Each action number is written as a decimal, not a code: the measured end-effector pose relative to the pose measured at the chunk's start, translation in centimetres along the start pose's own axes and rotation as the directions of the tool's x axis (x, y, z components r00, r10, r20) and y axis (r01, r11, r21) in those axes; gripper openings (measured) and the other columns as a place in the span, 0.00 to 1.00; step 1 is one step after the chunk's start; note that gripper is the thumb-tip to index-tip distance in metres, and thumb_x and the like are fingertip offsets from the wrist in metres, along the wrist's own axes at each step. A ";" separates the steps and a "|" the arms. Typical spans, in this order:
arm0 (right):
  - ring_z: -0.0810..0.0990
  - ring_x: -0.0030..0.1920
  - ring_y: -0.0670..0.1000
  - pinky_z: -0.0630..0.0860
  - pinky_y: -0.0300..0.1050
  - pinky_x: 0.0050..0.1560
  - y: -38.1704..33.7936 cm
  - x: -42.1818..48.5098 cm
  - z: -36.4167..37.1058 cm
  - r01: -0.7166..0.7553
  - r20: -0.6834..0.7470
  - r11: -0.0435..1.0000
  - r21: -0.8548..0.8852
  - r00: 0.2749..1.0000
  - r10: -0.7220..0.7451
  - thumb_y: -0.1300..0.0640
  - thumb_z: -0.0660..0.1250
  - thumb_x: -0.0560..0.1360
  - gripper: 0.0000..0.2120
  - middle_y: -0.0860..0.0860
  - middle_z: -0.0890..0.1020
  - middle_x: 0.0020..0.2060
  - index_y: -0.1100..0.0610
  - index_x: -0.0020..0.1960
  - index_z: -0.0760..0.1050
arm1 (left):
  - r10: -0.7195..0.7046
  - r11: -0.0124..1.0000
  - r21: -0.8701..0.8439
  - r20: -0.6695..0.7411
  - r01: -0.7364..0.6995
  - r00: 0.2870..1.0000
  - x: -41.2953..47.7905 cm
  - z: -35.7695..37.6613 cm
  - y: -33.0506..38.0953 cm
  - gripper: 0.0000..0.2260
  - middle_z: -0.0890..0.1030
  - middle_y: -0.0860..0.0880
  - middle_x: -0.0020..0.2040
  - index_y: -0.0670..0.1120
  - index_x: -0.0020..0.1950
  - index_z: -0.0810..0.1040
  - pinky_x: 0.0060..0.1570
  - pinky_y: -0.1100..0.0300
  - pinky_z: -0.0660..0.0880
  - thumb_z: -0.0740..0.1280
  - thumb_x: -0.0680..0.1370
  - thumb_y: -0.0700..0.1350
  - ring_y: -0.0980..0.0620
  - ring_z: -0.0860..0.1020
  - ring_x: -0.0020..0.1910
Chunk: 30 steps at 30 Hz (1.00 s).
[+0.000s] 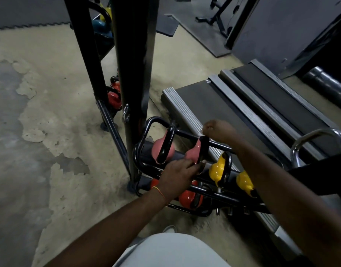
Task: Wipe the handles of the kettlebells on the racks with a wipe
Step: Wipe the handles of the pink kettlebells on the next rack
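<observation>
Surroundings: 2 treadmill decks (243, 105) sit just right of the low rack (185, 168) – a black upright (133, 74) blocks its left end.
Count: 2 pink kettlebells (164, 149), 2 yellow (217, 171), 1 red-orange below (187, 198).
Left hand (175, 176): laid on the rail, fingers loosely spread by the second pink bell's handle (203, 149).
Right hand (219, 131): clenched at that handle's top – no wipe can be made out.

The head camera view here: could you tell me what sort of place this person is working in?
Most likely a gym: coloured kettlebells sit on a black rack, with a treadmill alongside and a bench frame beyond.
</observation>
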State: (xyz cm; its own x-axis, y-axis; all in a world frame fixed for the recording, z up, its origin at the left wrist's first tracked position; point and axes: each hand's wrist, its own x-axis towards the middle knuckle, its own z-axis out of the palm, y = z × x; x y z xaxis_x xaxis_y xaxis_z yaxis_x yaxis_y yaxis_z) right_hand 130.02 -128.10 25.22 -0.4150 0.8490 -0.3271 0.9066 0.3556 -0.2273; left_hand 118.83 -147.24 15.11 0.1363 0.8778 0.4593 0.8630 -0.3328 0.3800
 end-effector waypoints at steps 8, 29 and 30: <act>0.77 0.27 0.50 0.72 0.39 0.29 -1.1 -8.2 6.7 -0.286 0.264 0.017 0.958 0.904 0.337 0.60 0.59 0.80 0.13 0.53 0.79 0.29 0.57 0.40 0.79 | 0.039 0.998 -0.056 0.011 -0.038 0.999 0.5 -0.7 -0.1 0.23 0.77 0.52 0.44 0.53 0.68 0.75 0.34 0.55 0.72 0.72 0.73 0.43 0.51 0.75 0.39; 0.79 0.39 0.51 0.75 0.46 0.43 -0.4 -9.5 9.8 -0.085 0.184 -0.262 0.961 0.907 0.379 0.60 0.61 0.82 0.07 0.51 0.81 0.37 0.54 0.46 0.75 | -0.223 0.912 -0.288 0.246 0.291 0.943 12.5 -4.6 -2.3 0.12 0.79 0.49 0.56 0.48 0.60 0.81 0.57 0.62 0.74 0.69 0.76 0.41 0.55 0.77 0.53; 0.80 0.40 0.51 0.76 0.48 0.45 -0.4 -10.4 10.4 -0.062 0.148 -0.221 0.973 0.905 0.399 0.60 0.61 0.82 0.07 0.53 0.83 0.39 0.55 0.47 0.76 | -0.203 0.908 -0.280 0.356 0.311 0.912 13.8 -4.4 -3.1 0.12 0.81 0.49 0.56 0.48 0.59 0.82 0.58 0.60 0.74 0.70 0.76 0.42 0.54 0.78 0.54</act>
State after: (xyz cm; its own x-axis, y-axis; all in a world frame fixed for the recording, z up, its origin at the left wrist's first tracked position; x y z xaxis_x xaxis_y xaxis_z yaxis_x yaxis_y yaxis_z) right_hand 133.19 -141.13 19.21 -0.0249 0.8521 -0.5227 -0.2496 -0.5116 -0.8221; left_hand 115.90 -135.63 23.83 0.1228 0.9909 0.0559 0.6899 -0.1258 0.7129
